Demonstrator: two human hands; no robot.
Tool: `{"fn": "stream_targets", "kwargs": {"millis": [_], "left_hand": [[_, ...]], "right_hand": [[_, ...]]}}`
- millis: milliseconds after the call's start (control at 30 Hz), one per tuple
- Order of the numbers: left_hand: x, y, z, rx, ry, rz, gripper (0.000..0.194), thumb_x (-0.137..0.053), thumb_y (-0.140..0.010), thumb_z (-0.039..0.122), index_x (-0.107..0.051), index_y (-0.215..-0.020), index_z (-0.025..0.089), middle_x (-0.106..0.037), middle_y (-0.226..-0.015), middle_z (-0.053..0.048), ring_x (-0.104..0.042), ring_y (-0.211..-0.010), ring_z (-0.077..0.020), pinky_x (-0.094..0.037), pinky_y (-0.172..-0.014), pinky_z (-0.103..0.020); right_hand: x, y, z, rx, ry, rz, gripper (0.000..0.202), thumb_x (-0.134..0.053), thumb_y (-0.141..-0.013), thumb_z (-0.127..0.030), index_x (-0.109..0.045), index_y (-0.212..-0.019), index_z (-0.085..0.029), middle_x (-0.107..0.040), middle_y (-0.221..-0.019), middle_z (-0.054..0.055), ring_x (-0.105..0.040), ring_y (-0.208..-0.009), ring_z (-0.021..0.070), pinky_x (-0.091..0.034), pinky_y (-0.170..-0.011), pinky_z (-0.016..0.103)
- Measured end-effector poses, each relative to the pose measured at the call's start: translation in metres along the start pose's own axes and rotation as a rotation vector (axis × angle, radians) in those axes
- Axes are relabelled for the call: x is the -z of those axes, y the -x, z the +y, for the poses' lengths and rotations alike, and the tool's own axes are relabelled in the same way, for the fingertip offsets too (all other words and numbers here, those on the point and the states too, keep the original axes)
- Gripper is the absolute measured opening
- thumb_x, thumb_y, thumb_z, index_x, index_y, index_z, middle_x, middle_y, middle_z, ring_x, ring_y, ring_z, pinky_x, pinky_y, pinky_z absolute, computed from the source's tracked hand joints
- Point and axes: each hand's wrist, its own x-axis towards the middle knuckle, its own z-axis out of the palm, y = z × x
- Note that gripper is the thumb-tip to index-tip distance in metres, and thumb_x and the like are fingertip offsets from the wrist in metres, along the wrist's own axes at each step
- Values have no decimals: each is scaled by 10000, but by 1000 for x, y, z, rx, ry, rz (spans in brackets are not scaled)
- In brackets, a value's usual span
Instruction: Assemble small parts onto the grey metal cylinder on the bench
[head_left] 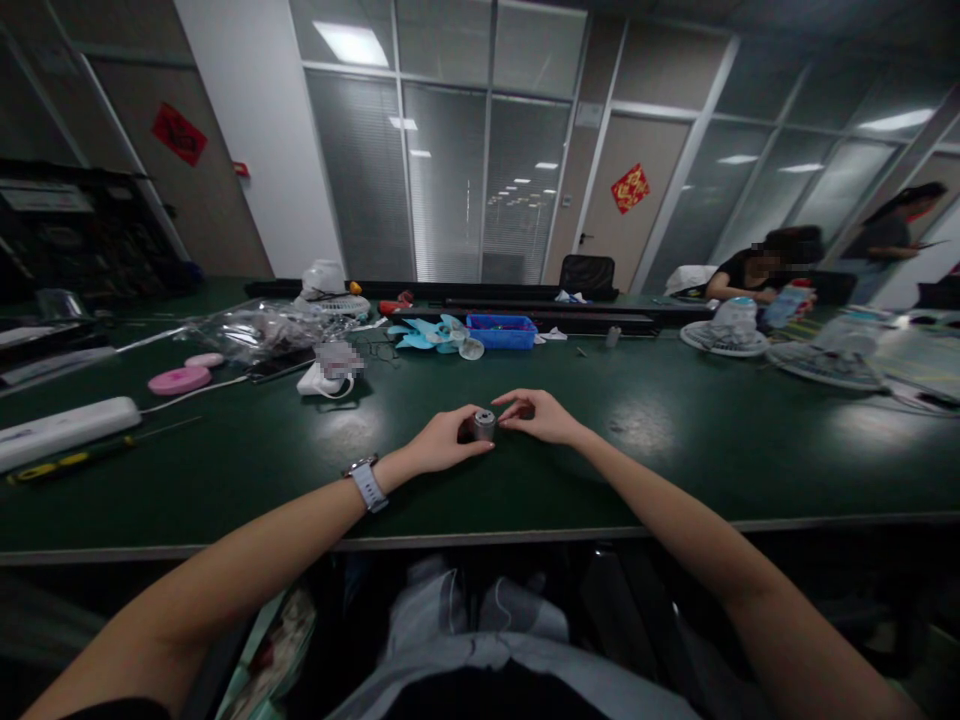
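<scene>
A small grey metal cylinder (484, 428), with a round ringed top that has a dark centre, stands upright just over or on the green table near its front. My left hand (448, 440) is closed around its left side, thumb in front and fingers behind. At the cylinder's right side is my right hand (541, 415), its index finger curved and its thumb and another fingertip brought together. Whatever that pinch holds is too small to make out. A watch with a pale strap (367, 483) sits on my left wrist.
Farther back on the table (420, 510) are a blue tray (501, 332), light-blue fan blades (427, 334) and another small cylinder (613, 337). Leftward lie a white power strip (67, 430), a yellow-black screwdriver (71, 462) and pink discs (180, 380). A seated person (765, 265) works at right.
</scene>
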Motion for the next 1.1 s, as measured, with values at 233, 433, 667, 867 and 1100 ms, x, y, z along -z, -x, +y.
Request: {"fn": "stream_targets", "kwargs": {"millis": [233, 433, 667, 867, 1100], "left_hand": [[-1, 0, -1, 8, -5, 14, 454, -649, -766, 449, -565, -1119, 176, -666, -927, -50, -626, -793, -186, -492, -713, -294], [-2, -1, -3, 17, -21, 25, 515, -654, -758, 467, -551, -1160, 162, -658, -896, -46, -612, -726, -169, -476, -647, -274], [-2, -1, -4, 2, -68, 22, 534, -632, -774, 469, -530, -1196, 159, -651, -872, -43, -595, -692, -164, -460, -621, -274], [-1, 0, -1, -14, -57, 24, 456, -638, -779, 441, -557, -1131, 162, -655, -902, -43, -602, -723, -163, -470, -648, -273], [-1, 0, -1, 10, -49, 28, 500, -652, -765, 453, -552, -1157, 159, -660, -931, -52, -615, -758, -177, -478, -672, -282]], "right_hand": [[-12, 1, -29, 162, -101, 272, 381, -689, -759, -264, -590, -1116, -171, -737, -919, 71, -709, -887, 191, -539, -865, 367], [-24, 3, -39, 230, -72, 198, 293, -652, -786, -210, -620, -1075, -172, -730, -927, 63, -699, -886, 173, -542, -849, 339], [-27, 2, -40, 230, -28, 202, 243, -641, -793, -211, -640, -1034, -175, -725, -922, 56, -693, -869, 166, -534, -837, 334], [-27, 3, -39, 251, 44, 219, 290, -670, -779, -231, -631, -1062, -184, -713, -871, 36, -679, -828, 159, -514, -833, 332], [-27, 2, -36, 243, 61, 261, 253, -611, -838, -295, -640, -1065, -188, -692, -861, 35, -666, -808, 150, -521, -787, 306]]}}
